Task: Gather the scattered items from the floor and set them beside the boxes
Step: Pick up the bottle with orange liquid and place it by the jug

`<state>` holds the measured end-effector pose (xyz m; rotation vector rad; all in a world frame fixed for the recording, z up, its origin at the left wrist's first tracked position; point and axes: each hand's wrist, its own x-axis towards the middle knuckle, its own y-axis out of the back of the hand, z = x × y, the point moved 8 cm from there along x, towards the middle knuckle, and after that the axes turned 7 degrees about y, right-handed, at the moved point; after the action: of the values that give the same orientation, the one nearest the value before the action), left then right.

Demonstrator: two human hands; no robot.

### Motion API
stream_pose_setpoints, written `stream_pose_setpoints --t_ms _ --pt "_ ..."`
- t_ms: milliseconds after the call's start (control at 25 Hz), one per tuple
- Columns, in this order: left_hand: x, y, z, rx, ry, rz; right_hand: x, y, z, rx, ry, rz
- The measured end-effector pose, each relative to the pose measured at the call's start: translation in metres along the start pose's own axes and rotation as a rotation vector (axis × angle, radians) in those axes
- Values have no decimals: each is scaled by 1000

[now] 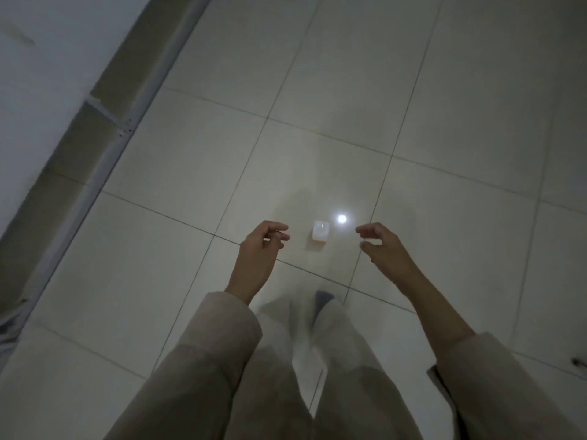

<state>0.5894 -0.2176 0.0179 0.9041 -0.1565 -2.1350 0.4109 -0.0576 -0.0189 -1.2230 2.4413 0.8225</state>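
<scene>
A small white boxy item stands on the pale tiled floor, between my two hands and a little beyond them. My left hand hovers to its left, fingers loosely curled, holding nothing. On the item's right my right hand hangs with thumb and fingers apart, also holding nothing. Neither hand touches the item. No boxes are in view.
A wall with a grey skirting strip runs diagonally along the left. A bright light reflection shines on the floor beside the item. My legs in light trousers and a dark shoe tip fill the lower middle.
</scene>
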Motion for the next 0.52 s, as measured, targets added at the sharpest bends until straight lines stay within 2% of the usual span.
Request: stream_pose_setpoints --t_ms 280,520 --pt "133 -55 -88 111 60 -92 129 -85 99 -66 -67 -45" --pt "238 -88 -147 158 59 -116 230 -155 181 -277 35 -94"
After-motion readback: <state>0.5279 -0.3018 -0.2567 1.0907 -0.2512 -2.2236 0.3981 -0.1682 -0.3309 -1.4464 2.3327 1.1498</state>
